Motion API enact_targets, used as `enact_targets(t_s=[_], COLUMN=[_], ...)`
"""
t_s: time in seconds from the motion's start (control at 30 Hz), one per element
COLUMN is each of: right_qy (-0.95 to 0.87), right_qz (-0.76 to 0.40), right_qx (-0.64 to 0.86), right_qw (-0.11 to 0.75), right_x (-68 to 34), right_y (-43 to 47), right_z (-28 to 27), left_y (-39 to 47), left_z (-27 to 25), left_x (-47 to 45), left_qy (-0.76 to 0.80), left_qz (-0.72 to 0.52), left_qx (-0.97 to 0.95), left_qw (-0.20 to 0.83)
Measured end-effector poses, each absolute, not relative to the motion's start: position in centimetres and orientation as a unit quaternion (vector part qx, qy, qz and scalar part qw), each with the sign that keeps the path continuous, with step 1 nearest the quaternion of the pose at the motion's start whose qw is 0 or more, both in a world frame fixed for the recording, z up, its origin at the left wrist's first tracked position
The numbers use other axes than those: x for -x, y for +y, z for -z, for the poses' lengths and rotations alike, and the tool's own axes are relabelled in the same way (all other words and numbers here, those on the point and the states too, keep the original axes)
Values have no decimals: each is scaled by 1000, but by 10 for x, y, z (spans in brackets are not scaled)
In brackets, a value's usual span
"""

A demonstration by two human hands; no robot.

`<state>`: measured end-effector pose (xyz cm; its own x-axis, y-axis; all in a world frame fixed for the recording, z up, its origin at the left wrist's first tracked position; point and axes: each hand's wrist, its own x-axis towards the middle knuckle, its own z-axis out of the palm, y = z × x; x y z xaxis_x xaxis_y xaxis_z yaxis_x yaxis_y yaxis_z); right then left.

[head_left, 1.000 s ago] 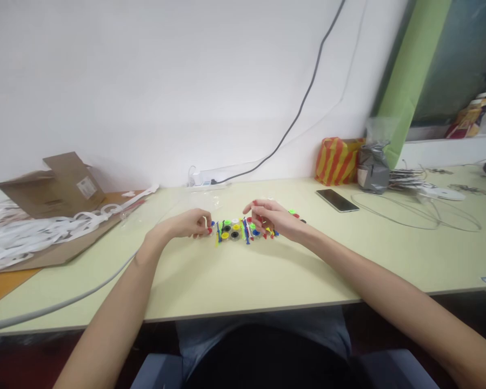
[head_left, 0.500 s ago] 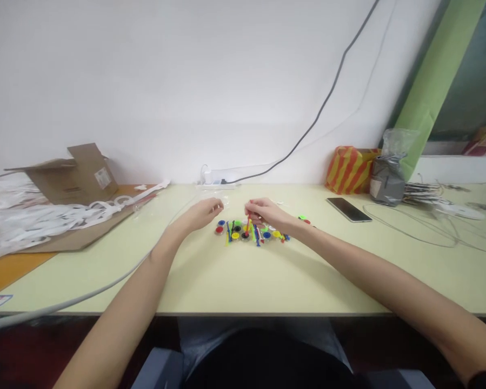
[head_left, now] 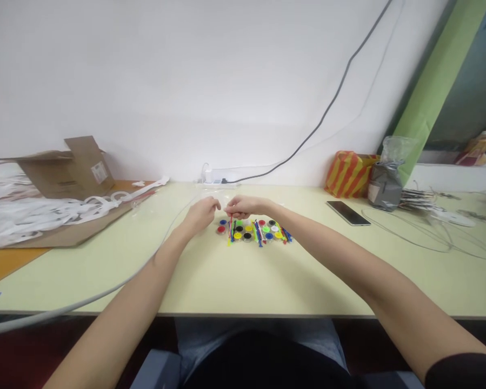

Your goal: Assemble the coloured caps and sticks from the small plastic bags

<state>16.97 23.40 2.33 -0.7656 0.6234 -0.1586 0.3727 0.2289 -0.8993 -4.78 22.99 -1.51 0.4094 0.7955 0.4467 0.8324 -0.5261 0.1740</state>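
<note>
In the head view, clear-rimmed, multicoloured round discs (head_left: 247, 236) and slim coloured sticks (head_left: 259, 235) lay on the smooth cream tabletop (head_left: 234, 286), between a brown cardboard box (head_left: 74, 177) and a flat black phone (head_left: 348, 213). Just beyond the discs, the right hand (head_left: 245, 206) pinched a thin red stick (head_left: 231, 223); whether the curled left hand (head_left: 203, 213) beside them held anything was unclear.

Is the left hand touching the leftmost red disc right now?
Apart: the head view shows a strip of pale tabletop between the left hand and the leftmost red disc.

Right hand (head_left: 243, 206) above colourful discs (head_left: 247, 236).
</note>
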Motion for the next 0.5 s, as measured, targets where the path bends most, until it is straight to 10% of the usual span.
enact_targets(t_s=[0.5], right_qy=[-851], right_qz=[-351], right_qx=[388], right_qw=[51], right_x=[-154], right_y=[232], right_z=[-19], left_y=[227], left_z=[17], left_x=[41], left_qy=[-482], left_qz=[263], left_qx=[836], left_qw=[16])
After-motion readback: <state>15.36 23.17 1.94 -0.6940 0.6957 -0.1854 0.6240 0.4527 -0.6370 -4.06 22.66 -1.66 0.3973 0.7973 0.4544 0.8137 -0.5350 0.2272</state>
